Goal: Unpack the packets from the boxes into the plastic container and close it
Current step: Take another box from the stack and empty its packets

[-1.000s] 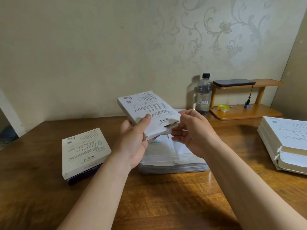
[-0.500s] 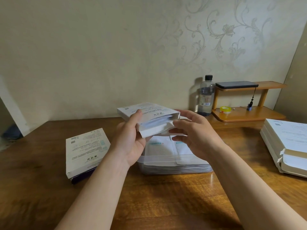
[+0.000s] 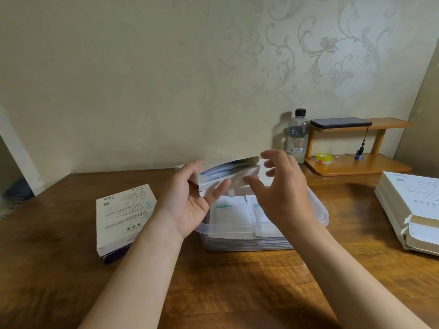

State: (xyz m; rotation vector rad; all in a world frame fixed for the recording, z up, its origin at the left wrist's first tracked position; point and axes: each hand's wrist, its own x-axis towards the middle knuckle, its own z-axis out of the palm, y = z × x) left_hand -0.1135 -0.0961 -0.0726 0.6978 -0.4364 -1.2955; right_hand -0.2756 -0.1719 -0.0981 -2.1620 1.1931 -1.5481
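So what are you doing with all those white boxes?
Someone is unpacking. Their left hand grips an opened white cardboard box above a clear plastic container, with packets showing in the box's open end. The right hand hovers open by that end, holding nothing. The container, with no lid on, holds flat white packets. A second white box lies on the wooden table to the left, and a stack of white boxes sits on the right.
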